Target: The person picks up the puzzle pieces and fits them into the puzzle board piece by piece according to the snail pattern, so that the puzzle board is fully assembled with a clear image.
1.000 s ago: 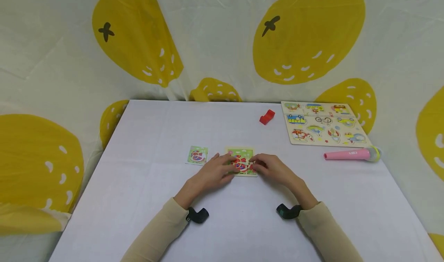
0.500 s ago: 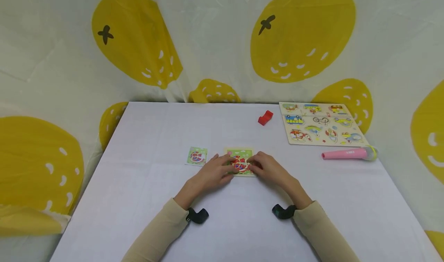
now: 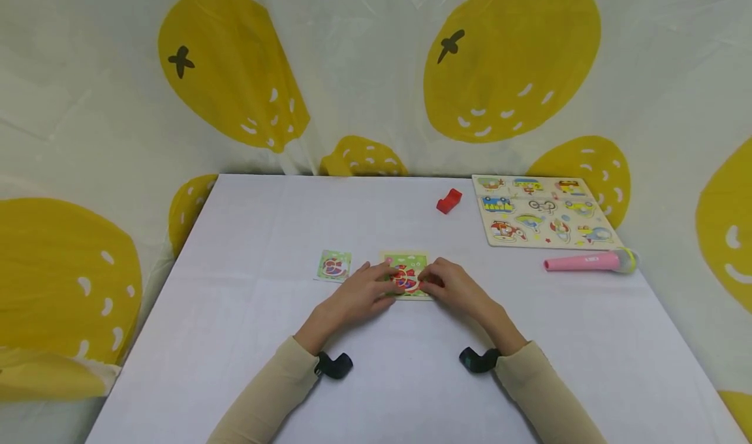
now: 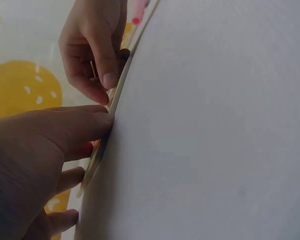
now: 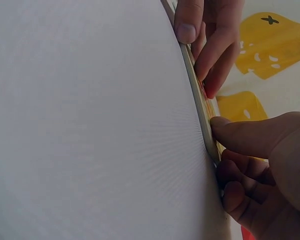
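Observation:
A small square jigsaw puzzle [image 3: 409, 261] with a green ground and a red figure lies at the middle of the table in the head view. My left hand [image 3: 369, 292] rests on its left side, fingers spread over the picture and thumb [image 4: 102, 120] at the near edge. At the right side my right hand [image 3: 452, 286] has curled fingers and pinches a puzzle piece at the board's lower right; the fingers hide most of that piece. In the right wrist view its thumb [image 5: 230, 131] sits right at the board's edge. Left of the puzzle lies a matching picture card [image 3: 334, 265].
A wooden peg puzzle board [image 3: 543, 212] with vehicle pictures lies at the back right. In front of it is a pink toy microphone [image 3: 587, 261]. A red curved block [image 3: 449, 201] stands near the back edge of the white table [image 3: 264, 215].
My right hand has shifted slightly left over the puzzle, and the pale gap across the red figure has closed up. The left hand stays on the board.

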A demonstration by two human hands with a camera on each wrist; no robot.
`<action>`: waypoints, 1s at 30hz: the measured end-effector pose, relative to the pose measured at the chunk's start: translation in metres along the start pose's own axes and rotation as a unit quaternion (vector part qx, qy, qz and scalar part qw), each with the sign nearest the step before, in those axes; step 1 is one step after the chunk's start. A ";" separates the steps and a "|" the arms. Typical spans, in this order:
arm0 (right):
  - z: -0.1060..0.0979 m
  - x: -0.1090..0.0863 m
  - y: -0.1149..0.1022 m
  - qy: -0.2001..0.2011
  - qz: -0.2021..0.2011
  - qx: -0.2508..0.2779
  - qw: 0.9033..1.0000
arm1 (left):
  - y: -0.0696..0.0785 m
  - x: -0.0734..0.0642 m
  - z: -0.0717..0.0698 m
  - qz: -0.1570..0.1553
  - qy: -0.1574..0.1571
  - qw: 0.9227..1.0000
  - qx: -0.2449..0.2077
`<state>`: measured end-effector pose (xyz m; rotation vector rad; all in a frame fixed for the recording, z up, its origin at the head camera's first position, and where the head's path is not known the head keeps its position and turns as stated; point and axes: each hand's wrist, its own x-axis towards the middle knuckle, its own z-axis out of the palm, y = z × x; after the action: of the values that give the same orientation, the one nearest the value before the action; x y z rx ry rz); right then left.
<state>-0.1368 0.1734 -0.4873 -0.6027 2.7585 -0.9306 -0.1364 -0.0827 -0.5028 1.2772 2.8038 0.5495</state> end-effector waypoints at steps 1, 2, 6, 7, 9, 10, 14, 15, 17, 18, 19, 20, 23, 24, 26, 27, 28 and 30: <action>0.000 0.001 0.000 0.000 0.003 0.001 1.000 | -0.001 0.000 0.000 0.004 0.001 1.000 0.001; 0.001 0.001 0.000 -0.001 0.006 0.002 1.000 | -0.002 -0.001 0.000 0.006 0.001 1.000 0.000; 0.002 0.003 0.001 -0.007 0.012 0.005 1.000 | -0.006 -0.001 0.000 0.009 -0.003 1.000 -0.012; 0.002 0.004 0.001 -0.008 0.013 0.005 1.000 | -0.007 -0.001 -0.001 0.009 -0.004 1.000 -0.014; 0.002 0.004 0.001 -0.011 0.013 0.005 1.000 | -0.008 -0.001 -0.001 0.009 -0.006 1.000 -0.020; 0.002 0.004 0.001 -0.011 0.013 0.006 1.000 | -0.008 -0.001 -0.002 0.009 -0.006 1.000 -0.024; 0.001 0.004 -0.001 -0.005 0.002 0.005 1.000 | -0.009 -0.002 -0.003 0.010 -0.004 0.999 -0.036; 0.001 0.003 -0.001 -0.003 -0.002 0.004 1.000 | -0.009 -0.003 -0.003 0.010 -0.004 0.999 -0.038; 0.001 0.002 -0.002 0.002 -0.012 0.001 1.000 | -0.010 -0.003 -0.004 0.009 0.000 0.999 -0.045; 0.001 0.002 -0.002 0.003 -0.016 0.000 1.000 | -0.010 -0.003 -0.004 0.008 0.003 0.999 -0.047; 0.001 0.002 -0.002 0.004 -0.020 -0.002 1.000 | -0.010 -0.004 -0.005 0.006 0.005 0.999 -0.051; 0.001 0.001 -0.003 0.004 -0.019 -0.002 1.000 | -0.010 -0.004 -0.005 0.003 0.006 0.998 -0.056; -0.001 0.000 -0.004 0.005 -0.015 -0.001 1.000 | -0.010 -0.004 -0.007 -0.009 0.009 0.996 -0.086; -0.001 0.000 -0.004 0.007 -0.012 -0.001 1.000 | -0.011 -0.004 -0.008 -0.014 0.010 0.995 -0.096; -0.004 0.000 -0.005 0.013 -0.006 0.001 1.000 | -0.011 -0.005 -0.011 -0.024 0.019 0.993 -0.115; -0.005 0.000 -0.005 0.018 -0.007 0.000 1.000 | -0.012 -0.005 -0.013 -0.029 0.025 0.992 -0.122; -0.007 0.000 -0.005 0.023 -0.007 -0.001 1.000 | -0.013 -0.005 -0.014 -0.034 0.034 0.991 -0.123; -0.012 0.000 -0.006 0.035 -0.011 -0.003 0.999 | -0.015 -0.004 -0.017 -0.043 0.056 0.990 -0.121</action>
<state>-0.1384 0.1754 -0.4746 -0.6131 2.8234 -0.9667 -0.1473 -0.1003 -0.4919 1.1058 2.7545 0.9489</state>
